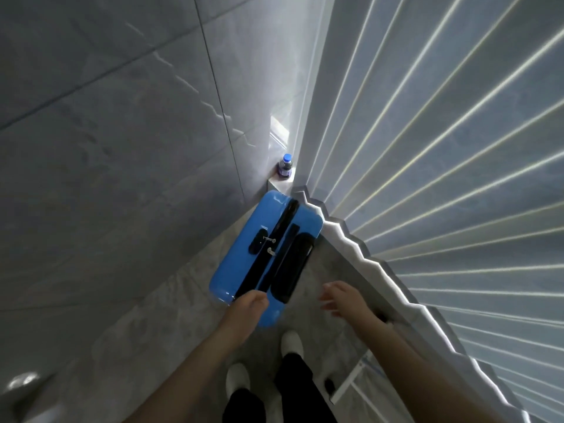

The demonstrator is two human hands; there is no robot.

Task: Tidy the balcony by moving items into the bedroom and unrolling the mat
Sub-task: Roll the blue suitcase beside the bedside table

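Where the left hand (248, 306) meets the near end of the blue suitcase (265, 245), its fingers curl over that edge and grip it; the fingertips themselves are hidden behind the knuckles. The right hand (341, 297), just beside it and clear of the case, is blurred, with fingers spread and holding nothing. Suitcase: upright on the grey floor, black handle (294, 267) and zipper band on its top face, extending away from the left fingers toward the corner. Beyond its far end, on a low ledge: one bottle (285, 167) with a blue cap. Right of the hands: pleated blind (442, 178). Left: tiled wall (106, 148). Below the wrists: two white shoes (291, 343), dark trousers, a white rack (351, 383).
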